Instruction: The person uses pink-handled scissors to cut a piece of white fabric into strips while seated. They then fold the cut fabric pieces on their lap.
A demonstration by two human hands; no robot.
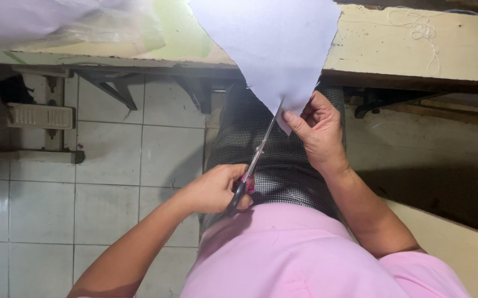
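Head view, nearest first?
— Left hand (217,190) grips the scissors (255,165), fingers closed through the handles; right hand (319,129) pinches the white sheet (266,44).
— Progress?
— Blades have entered the sheet's lower tip; most remains uncut, hanging off the table (404,44).

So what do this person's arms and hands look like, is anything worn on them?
Both arms are bare from the upper arm down. The left hand and right hand wear no gloves, and no rings or watch show. Short pink sleeves of a pink top are all that is worn.
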